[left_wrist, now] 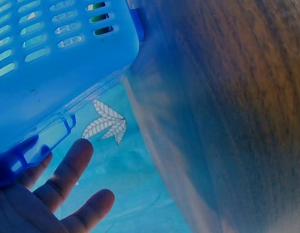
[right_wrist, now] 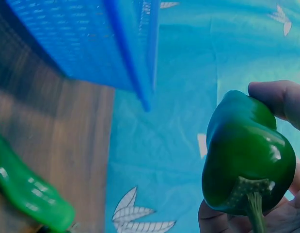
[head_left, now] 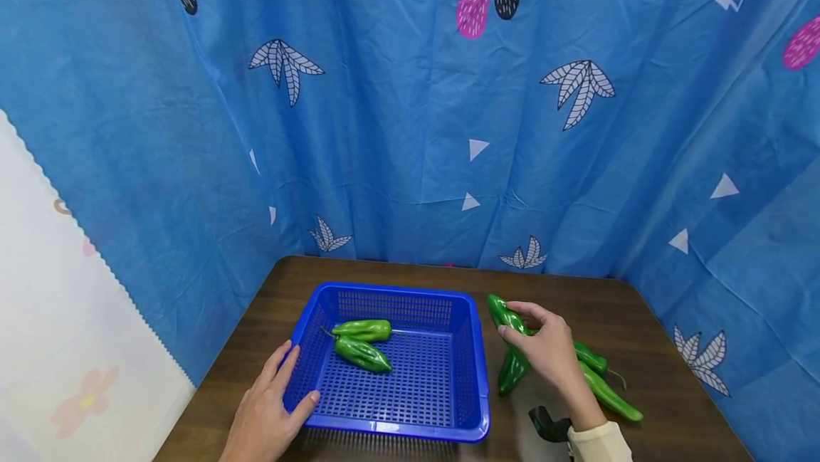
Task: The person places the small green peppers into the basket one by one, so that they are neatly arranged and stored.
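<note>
My right hand (head_left: 544, 344) pinches a green pepper (head_left: 505, 314) between thumb and fingers, just right of the blue basket (head_left: 474, 376). In the right wrist view the held pepper (right_wrist: 249, 155) shows its stem end, glossy and dark green. My left hand (head_left: 272, 405) rests at the basket's near left corner, fingers spread along the rim and thumb over it. The left wrist view shows those fingers (left_wrist: 72, 167) beside the basket wall (left_wrist: 67, 82). Inside the basket lie two green peppers, a lighter one (head_left: 366, 330) behind a darker one (head_left: 362, 354).
More green peppers lie on the brown table (head_left: 666, 376) right of the basket: one (head_left: 511, 375) below the held pepper, a long one (head_left: 608, 394) and another (head_left: 591, 358) beyond my right wrist. A black strap (head_left: 547, 425) is by that wrist. Blue patterned curtain (head_left: 410, 127) surrounds the table.
</note>
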The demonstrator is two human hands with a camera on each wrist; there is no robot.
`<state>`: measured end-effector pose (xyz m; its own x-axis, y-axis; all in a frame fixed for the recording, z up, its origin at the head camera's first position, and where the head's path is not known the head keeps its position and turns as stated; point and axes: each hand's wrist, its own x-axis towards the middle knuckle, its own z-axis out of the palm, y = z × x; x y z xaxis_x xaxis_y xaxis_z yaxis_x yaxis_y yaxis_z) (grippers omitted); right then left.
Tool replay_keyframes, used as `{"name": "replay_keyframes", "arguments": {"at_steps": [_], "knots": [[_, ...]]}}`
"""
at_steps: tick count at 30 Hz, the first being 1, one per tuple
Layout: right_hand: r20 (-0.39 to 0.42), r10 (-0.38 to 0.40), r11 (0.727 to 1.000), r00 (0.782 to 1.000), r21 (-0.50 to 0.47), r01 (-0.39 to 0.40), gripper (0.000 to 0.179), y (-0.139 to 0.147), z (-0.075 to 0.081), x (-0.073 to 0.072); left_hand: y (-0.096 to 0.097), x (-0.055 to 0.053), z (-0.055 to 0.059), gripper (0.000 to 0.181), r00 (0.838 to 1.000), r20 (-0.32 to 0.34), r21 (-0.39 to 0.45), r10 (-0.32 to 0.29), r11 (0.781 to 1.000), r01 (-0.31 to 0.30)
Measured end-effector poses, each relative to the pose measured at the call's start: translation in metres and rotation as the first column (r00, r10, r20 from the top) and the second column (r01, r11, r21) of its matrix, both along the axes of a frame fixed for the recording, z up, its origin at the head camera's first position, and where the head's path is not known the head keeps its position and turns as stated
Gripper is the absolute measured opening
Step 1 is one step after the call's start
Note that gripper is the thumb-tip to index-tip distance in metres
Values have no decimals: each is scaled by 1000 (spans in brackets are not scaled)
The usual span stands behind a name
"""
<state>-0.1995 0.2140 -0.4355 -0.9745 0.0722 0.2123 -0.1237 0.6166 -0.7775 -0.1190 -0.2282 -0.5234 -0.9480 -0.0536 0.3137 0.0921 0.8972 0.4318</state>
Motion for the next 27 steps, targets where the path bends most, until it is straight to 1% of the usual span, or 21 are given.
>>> {"name": "replay_keyframes", "arguments": {"at_steps": [6, 11, 15, 22, 27], "knots": [[-12, 82, 996, 997, -23, -82, 42, -16, 12, -9, 0, 0, -1, 81, 1000, -12, -7, 2, 1000, -2], [-19, 143, 989, 990, -42, -143, 42, -31, 21, -15, 1, -1, 1, 81, 1000, 8, -8, 6, 1000, -6], [-30, 181, 982, 983, -51, -182, 41, -45, 27, -22, 0, -1, 1, 81, 1000, 9, -8, 10, 1000, -9], [-52, 235, 968, 970, -71, -239, 41, -71, 31, -31, 0, 0, 0, 80, 1000, -26, 4, -2, 1000, 2], [-57, 268, 959, 962, -84, -272, 40, -88, 31, -32, 0, 0, -1, 80, 1000, -24, -5, 3, 1000, -3]]}}
